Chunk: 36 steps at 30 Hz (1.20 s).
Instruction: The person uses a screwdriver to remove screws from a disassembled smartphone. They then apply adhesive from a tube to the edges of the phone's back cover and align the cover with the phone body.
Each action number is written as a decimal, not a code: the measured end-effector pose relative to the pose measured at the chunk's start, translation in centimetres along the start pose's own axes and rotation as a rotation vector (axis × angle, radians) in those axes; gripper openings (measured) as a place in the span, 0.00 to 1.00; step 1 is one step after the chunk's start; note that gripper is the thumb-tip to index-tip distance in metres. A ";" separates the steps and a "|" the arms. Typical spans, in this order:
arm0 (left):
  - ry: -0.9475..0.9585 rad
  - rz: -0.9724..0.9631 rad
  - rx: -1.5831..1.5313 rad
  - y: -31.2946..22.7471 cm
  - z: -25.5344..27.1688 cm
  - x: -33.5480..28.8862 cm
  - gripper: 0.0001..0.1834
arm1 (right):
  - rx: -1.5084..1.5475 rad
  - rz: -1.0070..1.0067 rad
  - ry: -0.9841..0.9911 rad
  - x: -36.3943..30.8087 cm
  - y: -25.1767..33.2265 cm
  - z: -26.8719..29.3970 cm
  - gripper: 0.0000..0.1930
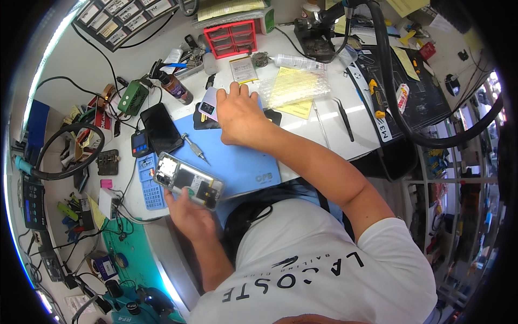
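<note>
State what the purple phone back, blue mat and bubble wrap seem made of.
Purple phone back: perhaps glass or plastic, smooth, evenly coloured. Blue mat: probably silicone or rubber, matte, with little glare. Bubble wrap: clear, shiny plastic, with rows of bubbles.

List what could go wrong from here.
The opened rectangular phone with bare inner parts, held in the left hand near the front edge of the blue rectangular mat, could slip and fall.
The slim grey screwdriver, loose beside it, might roll if bumped.
The lilac rectangular panel at the right hand might get scuffed.
</note>
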State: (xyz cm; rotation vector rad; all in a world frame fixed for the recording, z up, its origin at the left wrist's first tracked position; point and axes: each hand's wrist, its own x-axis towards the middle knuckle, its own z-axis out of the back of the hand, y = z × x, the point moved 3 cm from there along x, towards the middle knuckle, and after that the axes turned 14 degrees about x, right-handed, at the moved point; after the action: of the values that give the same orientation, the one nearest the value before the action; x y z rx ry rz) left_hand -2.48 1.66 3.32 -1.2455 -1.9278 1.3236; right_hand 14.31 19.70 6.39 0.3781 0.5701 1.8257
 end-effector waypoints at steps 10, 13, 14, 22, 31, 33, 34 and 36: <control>0.139 0.008 0.004 0.5 -1.2 -0.5 0.26 | -0.017 0.037 0.145 0.7 0.3 0.4 0.39; 0.155 -0.005 -0.016 1.1 -1.3 -0.2 0.27 | 0.055 0.025 0.056 0.8 -0.2 0.6 0.40; 0.157 0.003 -0.025 1.2 -1.2 -0.1 0.27 | 0.133 0.037 0.006 0.5 -0.4 1.0 0.42; 0.189 0.000 -0.058 1.2 -2.9 0.0 0.24 | 0.569 0.247 0.074 -8.8 2.8 1.1 0.49; 0.192 -0.009 0.004 2.4 -2.8 -0.3 0.24 | 0.614 0.381 0.025 -11.0 3.7 -0.7 0.45; 0.166 -0.005 0.044 1.8 -3.5 -0.4 0.24 | 0.610 0.404 0.001 -11.0 3.7 -0.8 0.45; 0.158 -0.005 0.032 1.7 -3.7 -0.4 0.24 | 0.611 0.411 -0.001 -11.0 3.7 -0.9 0.45; 0.143 -0.005 0.009 1.6 -3.8 -0.5 0.23 | 0.617 0.418 0.002 -11.0 3.7 -1.0 0.45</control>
State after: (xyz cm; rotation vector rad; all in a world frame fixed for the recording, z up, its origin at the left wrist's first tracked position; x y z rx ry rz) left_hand 1.40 3.19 3.45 -1.2938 -1.8224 1.2056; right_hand 14.36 8.13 7.84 0.9678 1.1238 2.0110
